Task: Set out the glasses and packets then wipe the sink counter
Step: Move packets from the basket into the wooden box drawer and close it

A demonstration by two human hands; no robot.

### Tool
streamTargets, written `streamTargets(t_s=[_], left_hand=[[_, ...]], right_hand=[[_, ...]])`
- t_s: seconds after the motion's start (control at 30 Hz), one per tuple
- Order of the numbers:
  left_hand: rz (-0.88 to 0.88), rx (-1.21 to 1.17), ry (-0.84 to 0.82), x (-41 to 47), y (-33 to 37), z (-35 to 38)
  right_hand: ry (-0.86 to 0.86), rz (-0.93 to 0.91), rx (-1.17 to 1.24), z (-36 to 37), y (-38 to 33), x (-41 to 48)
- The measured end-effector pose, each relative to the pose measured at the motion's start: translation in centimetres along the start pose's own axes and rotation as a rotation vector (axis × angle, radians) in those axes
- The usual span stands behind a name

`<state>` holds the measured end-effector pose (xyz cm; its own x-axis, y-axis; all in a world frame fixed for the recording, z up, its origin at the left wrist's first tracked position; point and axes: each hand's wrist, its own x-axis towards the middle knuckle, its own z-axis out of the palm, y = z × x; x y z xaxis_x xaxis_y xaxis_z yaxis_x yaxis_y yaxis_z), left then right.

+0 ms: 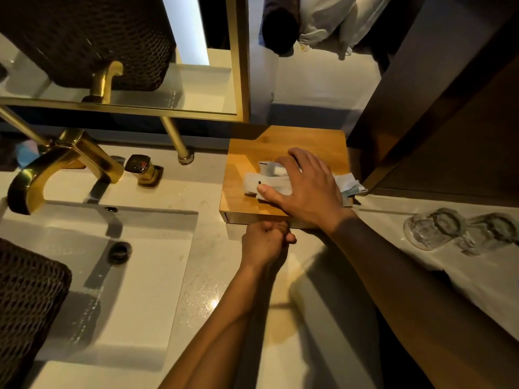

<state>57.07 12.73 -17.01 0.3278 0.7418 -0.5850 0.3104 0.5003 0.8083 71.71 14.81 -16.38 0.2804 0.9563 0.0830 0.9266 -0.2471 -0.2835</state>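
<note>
A wooden tray [247,153] stands on the white counter [202,276] to the right of the sink. Several white packets [269,181] lie on it. My right hand [306,189] lies flat over the packets, fingers spread, pressing on them. My left hand [264,242] is closed at the tray's front edge; what it grips is hidden. Two clear glasses [432,228] [488,233] lie on their sides on a white cloth [421,265] at the right.
A gold faucet [56,164] and a separate handle [141,168] stand behind the rectangular sink [118,262]. A gold-framed mirror [238,66] hangs above. A dark woven basket [25,299] sits at the left edge. A dark wooden wall [449,136] borders the right.
</note>
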Motion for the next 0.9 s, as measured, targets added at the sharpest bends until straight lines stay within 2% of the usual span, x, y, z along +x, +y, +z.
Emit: streamTargets(t_s=[0.2,0.53,0.9], left_hand=[[0.034,0.15,0.021,-0.4,-0.4,-0.2],[-0.058,0.113,0.024,-3.8,-1.7,-1.2],[-0.039,0.131,-0.038,-6.2,-4.8,-2.0]], right_hand=[[0.007,0.005,0.0,0.0,-0.1,0.0],[0.0,-0.021,-0.017,-0.3,0.0,-0.3],[-0.019,-0.043,0.008,-0.6,0.2,-0.3]])
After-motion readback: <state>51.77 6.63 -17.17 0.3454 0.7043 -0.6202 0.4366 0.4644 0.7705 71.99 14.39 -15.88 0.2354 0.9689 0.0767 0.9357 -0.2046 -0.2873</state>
